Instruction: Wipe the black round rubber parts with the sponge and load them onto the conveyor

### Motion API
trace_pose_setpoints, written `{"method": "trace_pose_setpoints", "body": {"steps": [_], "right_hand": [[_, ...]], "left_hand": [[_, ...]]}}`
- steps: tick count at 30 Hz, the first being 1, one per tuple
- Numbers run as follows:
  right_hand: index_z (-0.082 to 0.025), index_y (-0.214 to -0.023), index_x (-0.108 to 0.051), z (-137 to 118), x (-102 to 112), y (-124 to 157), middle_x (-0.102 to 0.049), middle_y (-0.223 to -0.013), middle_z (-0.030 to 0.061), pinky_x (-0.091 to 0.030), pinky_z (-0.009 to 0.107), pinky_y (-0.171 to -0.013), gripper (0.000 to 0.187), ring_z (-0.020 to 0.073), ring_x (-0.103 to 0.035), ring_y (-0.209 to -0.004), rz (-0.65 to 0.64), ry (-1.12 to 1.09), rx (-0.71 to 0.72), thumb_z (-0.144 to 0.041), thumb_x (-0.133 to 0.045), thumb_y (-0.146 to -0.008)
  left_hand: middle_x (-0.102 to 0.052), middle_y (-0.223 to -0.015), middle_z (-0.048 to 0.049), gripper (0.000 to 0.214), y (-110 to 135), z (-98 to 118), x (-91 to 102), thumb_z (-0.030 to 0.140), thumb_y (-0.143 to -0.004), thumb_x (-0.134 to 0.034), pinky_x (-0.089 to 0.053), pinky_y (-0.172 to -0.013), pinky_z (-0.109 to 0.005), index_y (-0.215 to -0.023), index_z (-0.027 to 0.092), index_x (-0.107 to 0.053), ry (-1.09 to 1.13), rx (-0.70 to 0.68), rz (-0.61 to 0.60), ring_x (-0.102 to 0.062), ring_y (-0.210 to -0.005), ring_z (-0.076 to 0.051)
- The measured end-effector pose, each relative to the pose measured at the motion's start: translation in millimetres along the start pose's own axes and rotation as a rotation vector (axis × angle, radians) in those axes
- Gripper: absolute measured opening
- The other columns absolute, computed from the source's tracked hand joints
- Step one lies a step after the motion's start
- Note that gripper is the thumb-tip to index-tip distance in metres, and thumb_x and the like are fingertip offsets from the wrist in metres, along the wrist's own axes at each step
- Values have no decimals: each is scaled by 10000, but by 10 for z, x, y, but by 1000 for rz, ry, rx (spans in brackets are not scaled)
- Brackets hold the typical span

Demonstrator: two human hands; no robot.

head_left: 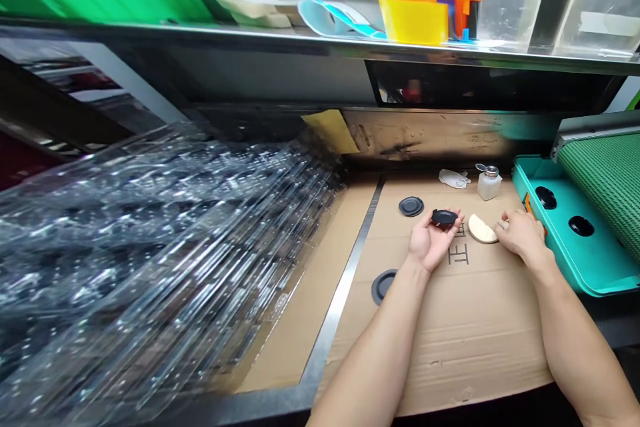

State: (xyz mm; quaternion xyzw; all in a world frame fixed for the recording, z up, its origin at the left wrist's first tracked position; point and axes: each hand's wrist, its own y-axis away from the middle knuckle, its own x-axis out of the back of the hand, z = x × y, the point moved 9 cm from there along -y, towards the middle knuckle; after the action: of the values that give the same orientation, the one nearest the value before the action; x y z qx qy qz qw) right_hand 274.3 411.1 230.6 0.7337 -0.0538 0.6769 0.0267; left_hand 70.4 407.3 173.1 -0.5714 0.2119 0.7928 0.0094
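Observation:
My left hand (431, 240) lies palm up on the cardboard sheet (450, 333) and holds a small black round disc (444, 217) in its fingertips. Just to its right, my right hand (523, 235) rests knuckles up on the cardboard, its fingers curled against a pale beige pad (482, 229). Two more black discs lie on the cardboard: one (411, 206) behind my left hand, one (383, 285) beside my left forearm.
A tall slanting stack of clear plastic trays (150, 260) fills the left. A small white pump bottle (489, 182) and a crumpled white cloth (454, 178) sit at the back. A teal tray (590, 267) holding black discs stands at the right, under a green belt (607, 177).

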Motion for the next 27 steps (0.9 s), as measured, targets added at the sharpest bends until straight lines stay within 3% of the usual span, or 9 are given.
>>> {"method": "trace_pose_setpoints", "body": {"steps": [4, 8, 14, 22, 27], "right_hand": [[-214, -1088, -694, 61, -114, -51, -712, -1068, 128, -449, 353, -778, 275, 301, -655, -1009, -88, -1, -13, -313, -508, -911], [-173, -1088, -689, -25, -63, -98, -729, -981, 144, -425, 328, -756, 292, 280, -670, -952, 35, -42, 72, -308, -465, -959], [-186, -897, -681, -207, 89, -61, -724, -891, 107, -391, 304, -729, 243, 241, -645, -867, 165, -217, 210, -280, -466, -961], [-201, -982, -590, -191, 142, -27, -710, -879, 58, -412, 269, -676, 239, 189, -642, -769, 273, -642, 210, -392, -447, -980], [-198, -968, -655, -162, 351, -129, -728, -904, 60, -438, 271, -708, 284, 186, -645, -781, 404, -648, 175, -405, -461, -962]], "left_hand": [[-679, -1144, -244, 499, 27, -37, -43, 450, -1038, -346, -630, -748, -283, -1109, 44, -627, 5, 39, -20, -724, -1005, -247], [-716, -1029, -223, 580, 44, -73, -50, 486, -1041, -311, -616, -689, -240, -1101, 10, -637, -16, 65, -23, -741, -845, -205], [-727, -970, -225, 631, 47, -118, -57, 502, -1039, -289, -606, -686, -241, -1101, -22, -636, -33, 90, -40, -736, -815, -208], [-709, -1066, -212, 483, -13, -157, -10, 472, -1004, -443, -606, -769, -325, -1101, 45, -647, -178, 87, -76, -726, -932, -252], [-718, -1013, -145, 348, -90, -259, 76, 422, -978, -531, -542, -584, -264, -1166, 139, -607, -402, 39, -27, -731, -760, -207]]}}
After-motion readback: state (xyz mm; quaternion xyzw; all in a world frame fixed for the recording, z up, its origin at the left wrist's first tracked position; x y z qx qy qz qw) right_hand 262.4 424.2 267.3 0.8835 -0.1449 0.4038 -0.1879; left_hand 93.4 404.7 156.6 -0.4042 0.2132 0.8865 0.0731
